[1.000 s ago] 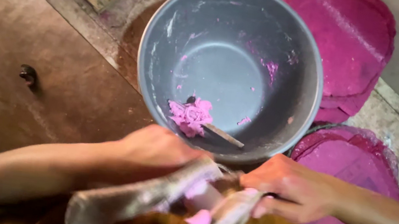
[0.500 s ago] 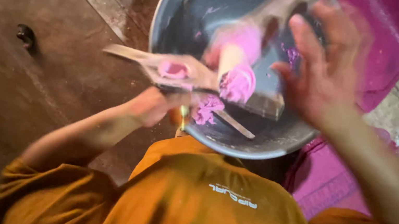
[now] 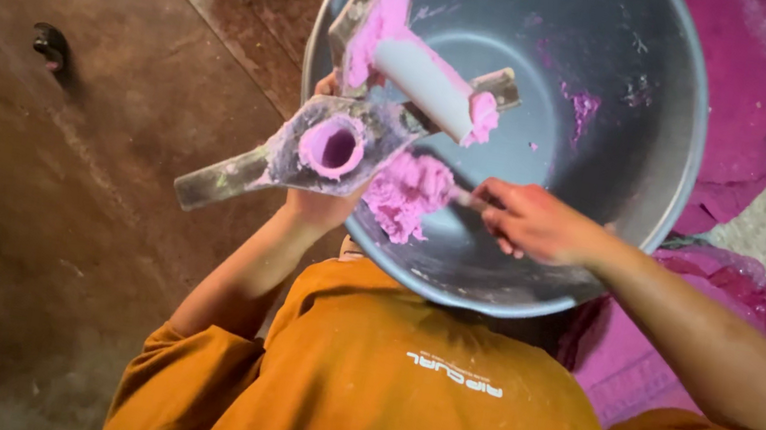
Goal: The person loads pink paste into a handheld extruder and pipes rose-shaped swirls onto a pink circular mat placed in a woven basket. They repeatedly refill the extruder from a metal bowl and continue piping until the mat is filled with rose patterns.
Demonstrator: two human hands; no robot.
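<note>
The right hand (image 3: 534, 222) has dropped from above the bowl (image 3: 604, 228) and now pinches a stick (image 3: 462, 196) in the pink paste (image 3: 406, 193); the left hand (image 3: 324, 201) grips the metal mould (image 3: 333, 142) at the bowl's near-left rim.

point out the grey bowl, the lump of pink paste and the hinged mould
grey bowl (image 3: 652, 144), head view, bare inner wall
pink paste lump (image 3: 406, 193), head view, its middle
hinged mould (image 3: 332, 147), head view, paste-lined round cavity

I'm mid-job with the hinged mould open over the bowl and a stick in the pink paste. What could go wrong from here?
1. The left hand holds the open hinged mould near the rim of the grey bowl; paste could drip outside onto the floor.
2. The right hand digs a thin stick into the pink paste; a flick might spatter the orange shirt.
</note>
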